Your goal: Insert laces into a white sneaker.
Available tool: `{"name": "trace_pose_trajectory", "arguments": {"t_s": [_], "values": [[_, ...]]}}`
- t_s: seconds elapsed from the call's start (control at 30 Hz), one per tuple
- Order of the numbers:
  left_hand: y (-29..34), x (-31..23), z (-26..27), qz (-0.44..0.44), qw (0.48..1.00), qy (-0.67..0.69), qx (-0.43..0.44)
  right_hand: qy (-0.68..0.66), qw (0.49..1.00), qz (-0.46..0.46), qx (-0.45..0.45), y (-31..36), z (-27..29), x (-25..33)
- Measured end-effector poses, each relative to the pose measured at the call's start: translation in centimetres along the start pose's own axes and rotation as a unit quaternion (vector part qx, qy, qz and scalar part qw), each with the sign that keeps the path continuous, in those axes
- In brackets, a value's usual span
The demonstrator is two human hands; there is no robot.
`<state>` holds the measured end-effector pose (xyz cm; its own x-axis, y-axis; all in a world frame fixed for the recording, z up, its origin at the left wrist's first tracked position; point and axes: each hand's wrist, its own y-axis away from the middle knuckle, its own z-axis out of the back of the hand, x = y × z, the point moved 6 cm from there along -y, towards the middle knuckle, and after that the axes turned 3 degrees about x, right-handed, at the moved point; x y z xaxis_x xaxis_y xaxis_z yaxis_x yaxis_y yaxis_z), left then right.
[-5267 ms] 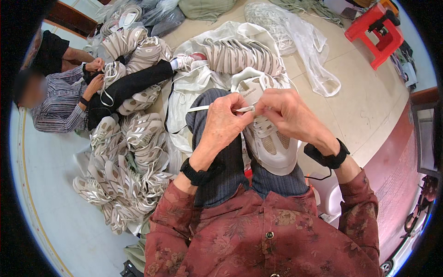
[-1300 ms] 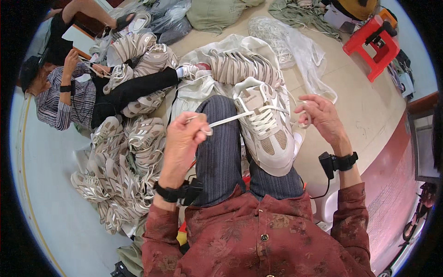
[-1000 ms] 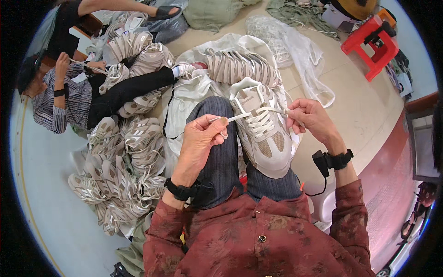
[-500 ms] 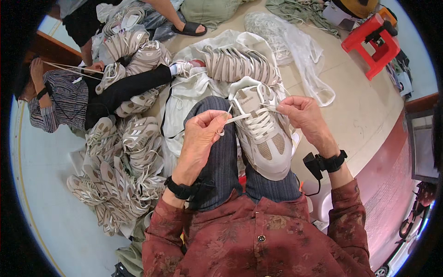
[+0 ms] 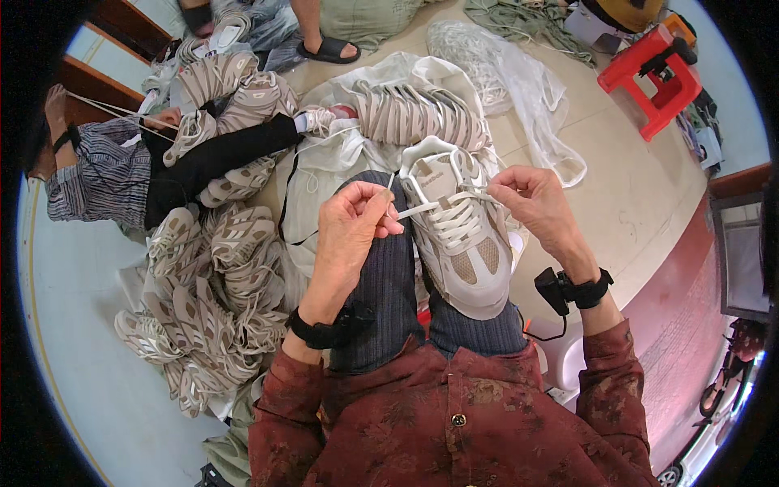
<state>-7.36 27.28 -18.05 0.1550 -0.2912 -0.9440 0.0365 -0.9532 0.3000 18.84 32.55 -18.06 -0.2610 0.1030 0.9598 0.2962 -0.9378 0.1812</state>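
Observation:
A beige and white sneaker [image 5: 480, 280] rests across my knees, toe toward me, its laces crossed over the lower part of the tongue. On its left side my left hand [image 5: 355, 231] pinches one white shoelace [image 5: 418, 210], which runs taut out of the shoe. My right hand [image 5: 537, 207] grips the other lace end close to the shoe's right eyelets. Both hands are closed, thumb against fingers. Neither hand holds the body of the shoe; it lies on my dark striped trousers [image 5: 375, 276].
Several matching sneakers lie heaped [image 5: 243, 243] to my left. More stand in a packed row [image 5: 422, 114] on a white sack beyond my knees. A co-worker in a striped shirt [image 5: 105, 174] pulls laces at far left. A red stool [image 5: 653, 81] and a clear plastic bag [image 5: 531, 105] are at far right.
My left hand's fingers have curled in more on the lace. The right hand stays almost in place. In the background, the standing person's leg has shifted, and the co-worker at left has moved slightly.

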Motion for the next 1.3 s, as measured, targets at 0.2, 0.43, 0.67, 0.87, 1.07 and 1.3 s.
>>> {"name": "trace_pose_trajectory", "arguments": {"t_s": [0.2,0.43,0.67,0.87,1.07,1.3], "values": [[0.3,0.7,-0.3,0.0,1.0,-0.011,0.025,0.038,0.999,0.01,-0.013,0.1,-0.2,0.7],[0.3,1.0,-0.2,0.001,0.999,-0.035,0.001,0.052,0.996,0.049,-0.047,-0.4,-0.2,0.9],[0.5,0.4,-0.5,-0.032,0.998,-0.06,-0.009,0.097,0.991,0.077,-0.045,-0.6,-0.6,1.5],[0.3,0.8,-0.9,-0.058,0.985,-0.16,0.023,0.129,0.987,0.074,-0.054,-0.8,-1.0,2.1],[0.3,0.8,-1.9,-0.056,0.956,-0.28,0.064,0.198,0.971,0.132,-0.038,-1.1,-1.9,3.7],[0.3,0.5,-2.4,-0.076,0.94,-0.321,0.088,0.245,0.952,0.183,-0.006,-1.0,-2.6,5.0]]}}
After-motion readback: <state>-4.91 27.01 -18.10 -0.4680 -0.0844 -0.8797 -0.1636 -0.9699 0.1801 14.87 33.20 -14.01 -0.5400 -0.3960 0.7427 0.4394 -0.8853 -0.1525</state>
